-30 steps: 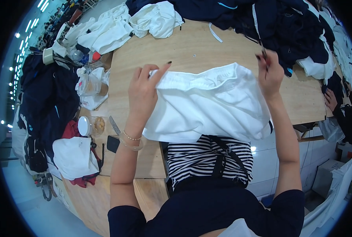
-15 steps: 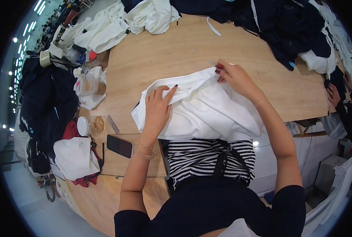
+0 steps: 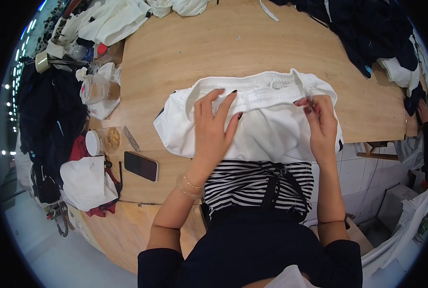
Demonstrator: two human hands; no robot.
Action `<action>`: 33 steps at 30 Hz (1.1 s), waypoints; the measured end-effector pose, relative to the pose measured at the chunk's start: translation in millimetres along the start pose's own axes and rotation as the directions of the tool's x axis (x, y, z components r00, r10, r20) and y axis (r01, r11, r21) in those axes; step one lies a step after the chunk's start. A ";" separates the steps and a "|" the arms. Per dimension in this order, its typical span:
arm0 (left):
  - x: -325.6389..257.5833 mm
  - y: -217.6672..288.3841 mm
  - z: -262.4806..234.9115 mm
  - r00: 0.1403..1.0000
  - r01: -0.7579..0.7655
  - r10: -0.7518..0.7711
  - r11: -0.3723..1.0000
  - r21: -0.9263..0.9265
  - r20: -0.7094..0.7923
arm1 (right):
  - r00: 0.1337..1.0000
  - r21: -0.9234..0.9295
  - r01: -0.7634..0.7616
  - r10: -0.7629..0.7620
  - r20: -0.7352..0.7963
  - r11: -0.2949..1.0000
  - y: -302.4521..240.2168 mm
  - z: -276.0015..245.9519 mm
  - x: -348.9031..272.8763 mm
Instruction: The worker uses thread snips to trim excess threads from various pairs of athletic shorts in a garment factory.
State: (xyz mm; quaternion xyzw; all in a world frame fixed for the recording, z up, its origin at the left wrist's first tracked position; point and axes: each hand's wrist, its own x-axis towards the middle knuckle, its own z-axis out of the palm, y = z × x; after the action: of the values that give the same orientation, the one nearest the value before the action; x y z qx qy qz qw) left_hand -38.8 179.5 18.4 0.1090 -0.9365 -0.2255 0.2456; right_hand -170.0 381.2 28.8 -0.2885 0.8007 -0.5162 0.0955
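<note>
White trousers or shorts (image 3: 271,134) with a gathered elastic waistband lie at the table's near edge, the waist opening spread toward the far side. A cord shows inside the band, and dark trim shows at the lower corners. My left hand (image 3: 213,127) rests over the left part of the waistband, its fingers spread apart. At the right part of the band, my right hand (image 3: 323,122) has its thumb and fingers pinched on the fabric edge. How the rest of the garment is folded underneath cannot be seen.
On the left are a phone (image 3: 141,166), a white-lidded jar (image 3: 103,140), a small blade-like tool (image 3: 131,138) and a plastic bag (image 3: 101,91). White garments (image 3: 113,24) and navy garments (image 3: 367,29) pile at the back. Another person's hand (image 3: 423,111) is at the far right.
My right hand has come down and right from the far waistband edge. The waist opening is now spread wider, and my left hand has shifted slightly right with fingers spread.
</note>
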 end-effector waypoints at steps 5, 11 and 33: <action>9.7 5.7 52.3 0.958 0.190 -0.258 0.897 -0.400 -0.124 | 0.996 0.674 -0.093 0.060 0.072 0.733 10.2 59.9 55.3; 3.0 -20.3 56.2 0.904 0.388 -0.419 0.730 -0.562 0.079 | 0.983 0.809 -0.102 0.183 -0.007 0.579 61.6 56.9 46.1; 14.1 4.8 58.0 0.982 0.169 -0.144 0.958 -0.231 0.122 | 0.983 0.772 -0.110 0.185 -0.010 0.625 62.5 60.6 45.4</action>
State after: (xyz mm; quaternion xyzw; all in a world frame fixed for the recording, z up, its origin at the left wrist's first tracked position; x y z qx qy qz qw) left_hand -80.9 200.6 -18.6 0.1403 -0.9022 -0.3615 0.1892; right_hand -202.5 327.8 -46.9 -0.1307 0.5296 -0.8100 0.2156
